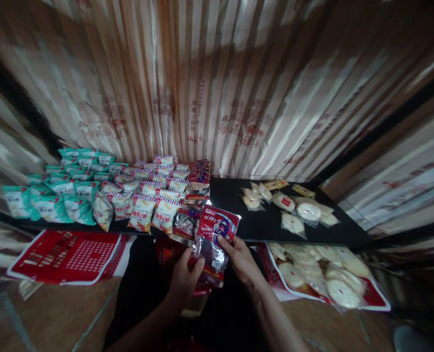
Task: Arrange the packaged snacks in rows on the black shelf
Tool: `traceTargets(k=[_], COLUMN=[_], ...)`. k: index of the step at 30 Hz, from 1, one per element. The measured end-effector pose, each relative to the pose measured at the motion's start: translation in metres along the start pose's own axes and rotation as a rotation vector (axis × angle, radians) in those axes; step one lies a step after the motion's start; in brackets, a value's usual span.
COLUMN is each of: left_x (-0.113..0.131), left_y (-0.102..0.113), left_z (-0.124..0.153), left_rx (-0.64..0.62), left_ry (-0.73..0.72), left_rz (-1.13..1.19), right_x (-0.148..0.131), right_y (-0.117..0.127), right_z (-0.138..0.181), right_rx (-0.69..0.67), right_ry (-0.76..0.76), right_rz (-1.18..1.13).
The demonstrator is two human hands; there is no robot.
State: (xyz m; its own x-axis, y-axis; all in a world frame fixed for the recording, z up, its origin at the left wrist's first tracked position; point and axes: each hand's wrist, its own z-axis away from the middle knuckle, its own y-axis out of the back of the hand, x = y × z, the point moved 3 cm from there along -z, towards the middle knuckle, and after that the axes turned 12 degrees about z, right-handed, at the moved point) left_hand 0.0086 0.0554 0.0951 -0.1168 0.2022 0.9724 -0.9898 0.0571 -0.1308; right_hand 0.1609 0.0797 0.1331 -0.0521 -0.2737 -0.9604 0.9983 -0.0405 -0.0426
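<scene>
Both hands hold a stack of red snack packets [214, 235] at the front edge of a black shelf [271, 225]. My left hand [184, 279] grips the stack's lower left side with fingers curled. My right hand [239, 258] pinches the right edge of the top packet, thumb on its face. Rows of red packets [198, 182] stand on the shelf just behind the stack.
Teal packets [59, 193] and red-white-blue striped packets [143, 195] fill the shelf's left half. Clear-wrapped round cakes [293, 210] lie on its right half. A red basket [70, 255] sits lower left, another [376, 298] with round cakes lower right. A striped curtain [217, 88] hangs behind.
</scene>
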Motion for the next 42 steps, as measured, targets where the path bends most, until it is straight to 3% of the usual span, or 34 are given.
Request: traceTargets(k=[5, 11, 16, 21, 27, 35, 42], left_x=[0.006, 0.009, 0.028, 0.038, 0.033, 0.033, 0.011], left_y=[-0.009, -0.012, -0.01, -0.017, -0.019, -0.016, -0.014], left_z=[-0.012, -0.025, -0.023, -0.027, -0.052, -0.082, -0.089], left_rx=[0.017, 0.028, 0.095, -0.018, 0.058, 0.124, 0.196], left_ry=[0.017, -0.069, -0.389, -0.641, -0.681, -0.598, -0.725], left_rz=[0.191, 0.1, -0.231, -0.522, -0.535, -0.474, -0.557], right_x=[0.003, -0.003, -0.028, -0.054, -0.071, -0.083, -0.072], right_y=[0.002, 0.006, 0.012, 0.01, 0.002, -0.009, -0.017], right_z=[-0.002, -0.012, -0.042, -0.076, -0.108, -0.139, -0.148], right_rx=[0.029, 0.075, 0.183, 0.237, 0.295, 0.296, 0.365], right_ry=[0.027, 0.038, 0.151, 0.227, 0.305, 0.343, 0.392], right_rz=[-0.06, 0.042, 0.233, 0.465, 0.681, 0.868, 1.052])
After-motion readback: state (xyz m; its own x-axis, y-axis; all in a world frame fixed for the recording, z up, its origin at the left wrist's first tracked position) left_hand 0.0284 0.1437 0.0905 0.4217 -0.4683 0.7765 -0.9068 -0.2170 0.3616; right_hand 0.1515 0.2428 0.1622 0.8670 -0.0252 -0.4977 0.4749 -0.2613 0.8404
